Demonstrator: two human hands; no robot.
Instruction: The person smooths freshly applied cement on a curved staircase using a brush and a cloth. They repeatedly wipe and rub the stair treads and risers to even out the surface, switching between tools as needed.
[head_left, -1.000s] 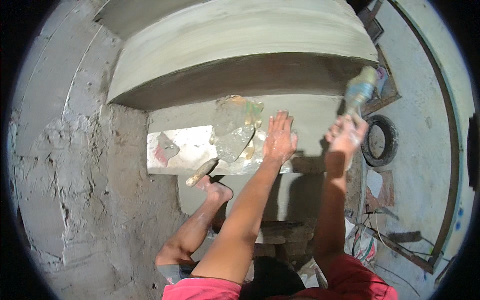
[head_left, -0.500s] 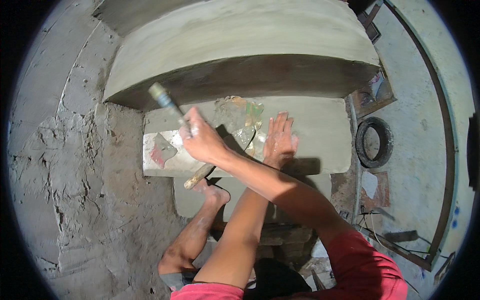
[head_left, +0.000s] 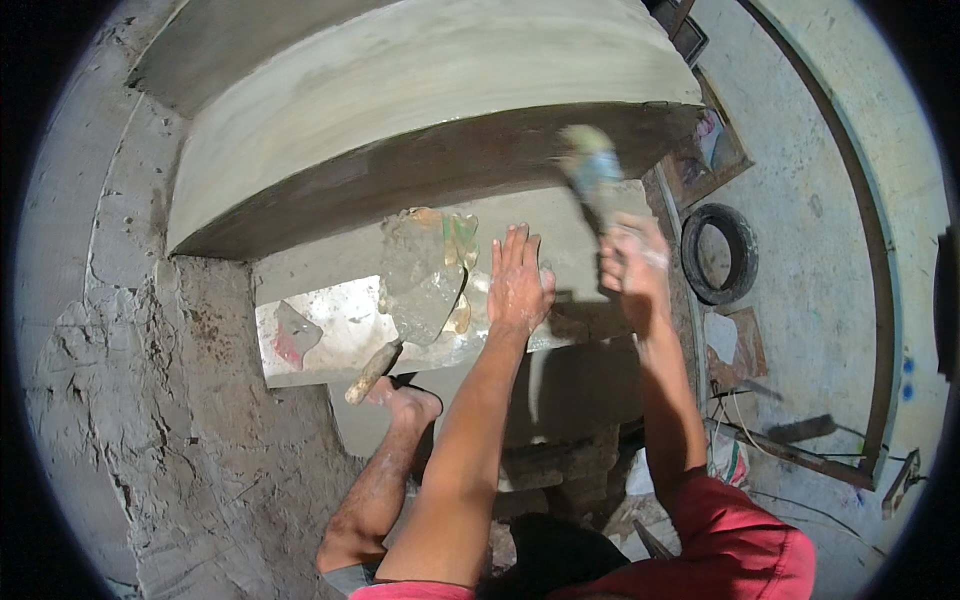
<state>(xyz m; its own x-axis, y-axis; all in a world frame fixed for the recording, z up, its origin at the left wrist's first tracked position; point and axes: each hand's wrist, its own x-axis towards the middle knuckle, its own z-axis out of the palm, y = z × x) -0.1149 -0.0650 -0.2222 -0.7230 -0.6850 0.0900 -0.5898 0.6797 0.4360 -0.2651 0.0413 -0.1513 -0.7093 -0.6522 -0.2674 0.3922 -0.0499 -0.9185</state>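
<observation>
My right hand point(head_left: 636, 262) grips a paintbrush point(head_left: 597, 180), its pale bristles pointing up and away; motion blurs it. On the grey cement step point(head_left: 545, 205), my left hand point(head_left: 518, 280) rests palm down with its fingers stretched out. To the left of it lies a trowel point(head_left: 425, 308) with a worn wooden handle point(head_left: 373, 372), its blade against a crumpled clear plastic bag point(head_left: 412, 250) holding grey stuff. Under these is a whitish board point(head_left: 330, 330) with a grey and red patch.
A higher cement step point(head_left: 430, 90) rises beyond, with a dark shaded face. Rough plaster wall point(head_left: 140, 400) borders the left. At right are a black tire point(head_left: 720, 254), a wooden tray point(head_left: 715, 165) and loose cables point(head_left: 745, 440). My bare foot point(head_left: 408, 402) is below the trowel handle.
My right hand has swung the paintbrush from the left, across my left arm, to the right side. My left hand stays flat on the step. The whole view has shifted and tilted slightly.
</observation>
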